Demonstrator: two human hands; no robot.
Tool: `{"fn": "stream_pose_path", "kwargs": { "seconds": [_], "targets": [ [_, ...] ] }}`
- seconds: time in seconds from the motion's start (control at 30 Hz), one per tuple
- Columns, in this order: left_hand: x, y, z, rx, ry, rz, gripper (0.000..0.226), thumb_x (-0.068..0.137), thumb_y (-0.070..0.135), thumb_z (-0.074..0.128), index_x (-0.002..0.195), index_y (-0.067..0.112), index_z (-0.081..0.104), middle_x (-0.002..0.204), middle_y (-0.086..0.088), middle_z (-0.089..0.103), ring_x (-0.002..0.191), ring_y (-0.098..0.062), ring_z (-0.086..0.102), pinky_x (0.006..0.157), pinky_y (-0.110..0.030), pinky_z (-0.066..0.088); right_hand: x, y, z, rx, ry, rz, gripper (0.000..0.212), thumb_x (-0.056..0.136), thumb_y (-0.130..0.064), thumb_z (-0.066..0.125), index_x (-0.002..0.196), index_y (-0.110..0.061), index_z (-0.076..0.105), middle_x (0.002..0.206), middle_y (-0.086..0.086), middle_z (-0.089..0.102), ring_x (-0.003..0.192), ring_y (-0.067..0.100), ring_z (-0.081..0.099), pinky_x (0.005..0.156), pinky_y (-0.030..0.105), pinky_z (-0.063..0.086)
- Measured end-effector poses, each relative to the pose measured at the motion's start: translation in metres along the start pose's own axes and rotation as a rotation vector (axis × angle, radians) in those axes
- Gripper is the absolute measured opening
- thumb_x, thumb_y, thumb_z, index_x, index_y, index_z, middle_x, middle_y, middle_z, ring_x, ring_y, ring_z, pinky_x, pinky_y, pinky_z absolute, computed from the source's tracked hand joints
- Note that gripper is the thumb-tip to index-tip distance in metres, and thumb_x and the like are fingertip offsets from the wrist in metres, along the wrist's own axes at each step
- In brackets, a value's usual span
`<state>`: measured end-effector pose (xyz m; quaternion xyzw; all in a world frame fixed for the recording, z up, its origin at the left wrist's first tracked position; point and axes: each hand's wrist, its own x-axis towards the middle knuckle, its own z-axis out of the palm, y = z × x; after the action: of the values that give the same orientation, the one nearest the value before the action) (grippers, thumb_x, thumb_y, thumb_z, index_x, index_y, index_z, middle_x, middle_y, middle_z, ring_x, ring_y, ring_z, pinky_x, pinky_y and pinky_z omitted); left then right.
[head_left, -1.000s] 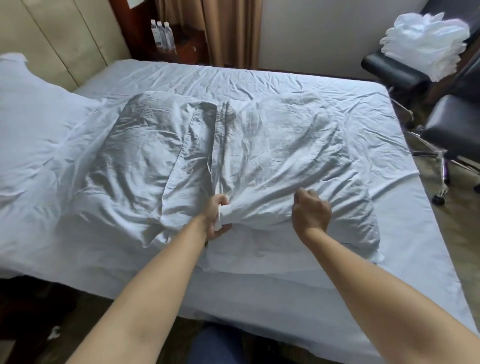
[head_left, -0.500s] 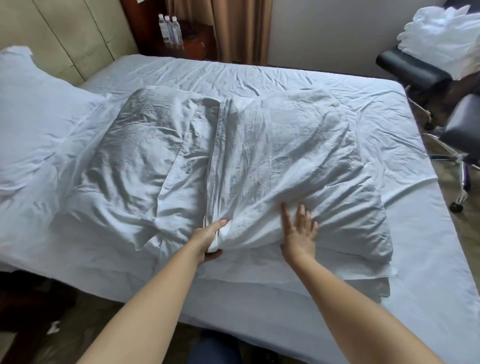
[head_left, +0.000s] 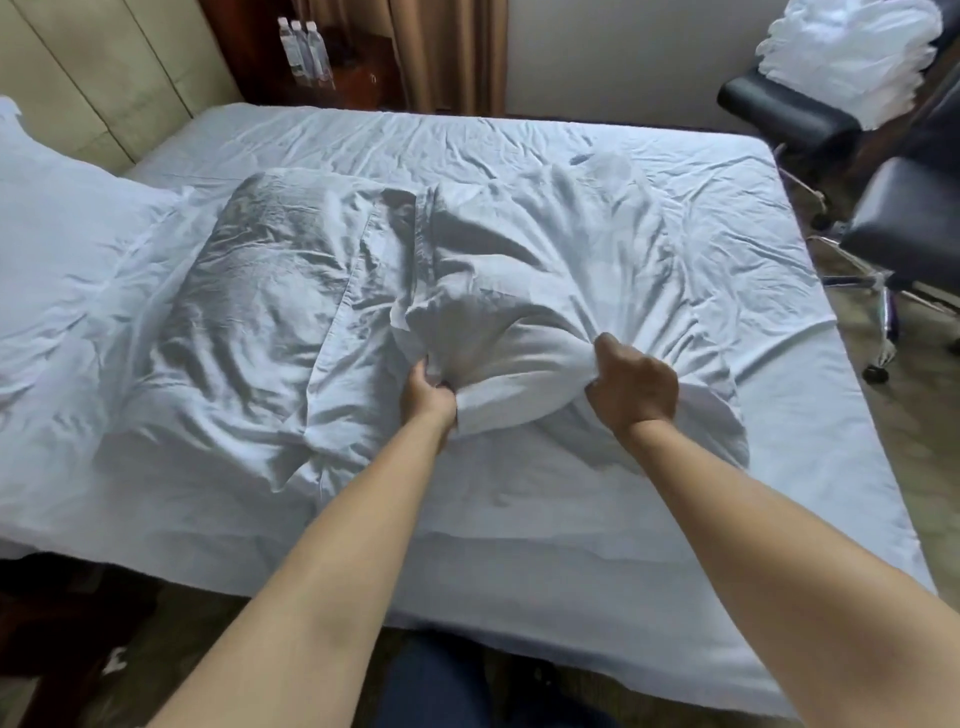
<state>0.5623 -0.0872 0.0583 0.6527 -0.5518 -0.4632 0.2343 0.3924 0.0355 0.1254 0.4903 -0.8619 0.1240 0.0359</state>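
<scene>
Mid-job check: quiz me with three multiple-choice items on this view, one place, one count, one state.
1. The white linen stack lies on: A the floor; B the black chair; C the windowsill.
2. Water bottles on the bedside table: A one; B three; C five.
3. The right-side pillow is: A gripped by both hands; B untouched; C held by one hand only.
Answers: 1 B, the stack sits on the chair. 2 B, three caps show side by side. 3 A, the left hand and right hand each bunch its fabric.
</scene>
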Motion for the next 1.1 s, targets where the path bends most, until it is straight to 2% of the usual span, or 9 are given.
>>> {"fn": "stream_pose_path", "kwargs": {
  "seconds": [0.13,0.23,0.3,0.4,0.53,0.63,0.73,0.87,1.1],
  "targets": [
    [0.002,-0.044,-0.018,0.454,-0.054,-0.09,0.041,0.093,0.01,0.042,0.131,0.017,0.055,0.131,-0.018,0.056,0.119,-0.036,0.053,0.096,-0.037,0.042,-0.061,-0.006,0.04,-0.081,-0.416,-0.115,0.033,0.082,-0.017,0.049,0.115,-0.012,0.052,0.108,0.015,0.065,0.098,0.038,0.062,0.073,0.035,0.043],
    [-0.005,-0.077,-0.03,0.641,-0.03,-0.181,0.036,0.092,0.012,0.038,0.126,0.015,0.052,0.129,-0.019,0.053,0.118,-0.037,0.051,0.094,-0.041,0.043,-0.075,0.0,0.08,-0.098,-0.706,-0.083,0.041,0.087,-0.037,0.049,0.124,-0.019,0.047,0.122,0.012,0.053,0.112,0.032,0.052,0.091,0.038,0.04],
    [-0.004,-0.079,-0.029,0.663,0.04,-0.172,0.041,0.09,0.011,0.043,0.13,0.018,0.044,0.132,-0.016,0.046,0.117,-0.037,0.05,0.093,-0.042,0.043,-0.066,0.003,0.091,-0.094,-0.672,-0.134,0.051,0.085,-0.053,0.049,0.124,-0.021,0.049,0.126,0.007,0.049,0.12,0.029,0.045,0.099,0.039,0.035],
    [-0.001,-0.058,-0.023,0.762,0.092,0.054,0.078,0.083,0.012,0.057,0.147,0.03,0.018,0.146,-0.012,0.02,0.128,-0.034,0.034,0.1,-0.041,0.039,-0.046,-0.003,0.095,0.078,-0.466,-0.141,0.063,0.083,-0.069,0.034,0.11,-0.021,0.064,0.126,-0.001,0.051,0.124,0.022,0.043,0.101,0.036,0.033],
    [0.009,-0.027,0.0,0.892,-0.282,0.305,0.099,0.08,0.006,0.058,0.151,0.034,-0.004,0.16,-0.001,-0.008,0.147,-0.025,0.005,0.116,-0.038,0.024,-0.019,-0.016,0.096,0.136,-0.274,-0.055,0.046,0.089,-0.048,0.045,0.122,-0.017,0.056,0.139,0.005,0.04,0.134,0.026,0.033,0.108,0.036,0.028],
    [0.02,-0.02,0.011,0.785,-0.453,0.25,0.101,0.077,0.013,0.057,0.151,0.034,-0.008,0.16,-0.005,-0.007,0.148,-0.024,0.001,0.119,-0.041,0.015,-0.01,-0.015,0.102,0.085,-0.37,-0.007,0.077,0.087,-0.054,0.051,0.15,-0.027,0.017,0.158,0.005,-0.002,0.146,0.024,-0.005,0.118,0.042,-0.003],
    [0.03,-0.023,0.015,0.776,-0.557,0.203,0.109,0.075,0.02,0.063,0.147,0.042,-0.016,0.16,-0.004,-0.013,0.148,-0.025,-0.002,0.118,-0.05,0.014,-0.001,-0.002,0.107,0.026,-0.507,-0.042,0.105,0.077,-0.072,0.052,0.149,-0.037,-0.016,0.154,0.001,-0.032,0.141,0.023,-0.031,0.113,0.052,-0.019],
    [0.042,-0.029,0.024,1.001,-0.632,0.224,0.121,0.07,0.024,0.07,0.143,0.045,-0.024,0.158,-0.008,-0.019,0.147,-0.03,-0.001,0.114,-0.057,0.018,0.002,0.012,0.123,-0.066,-0.647,-0.092,0.125,0.06,-0.084,0.056,0.145,-0.04,-0.025,0.153,0.004,-0.034,0.141,0.027,-0.03,0.109,0.064,-0.011],
    [0.061,-0.033,0.042,1.234,-0.731,0.199,0.134,0.064,0.031,0.077,0.138,0.044,-0.034,0.155,-0.015,-0.025,0.146,-0.034,0.0,0.113,-0.062,0.012,0.009,0.012,0.146,-0.078,-0.718,-0.091,0.13,0.056,-0.081,0.062,0.145,-0.039,-0.024,0.154,0.007,-0.031,0.143,0.03,-0.025,0.109,0.068,-0.004]
  ]
}}
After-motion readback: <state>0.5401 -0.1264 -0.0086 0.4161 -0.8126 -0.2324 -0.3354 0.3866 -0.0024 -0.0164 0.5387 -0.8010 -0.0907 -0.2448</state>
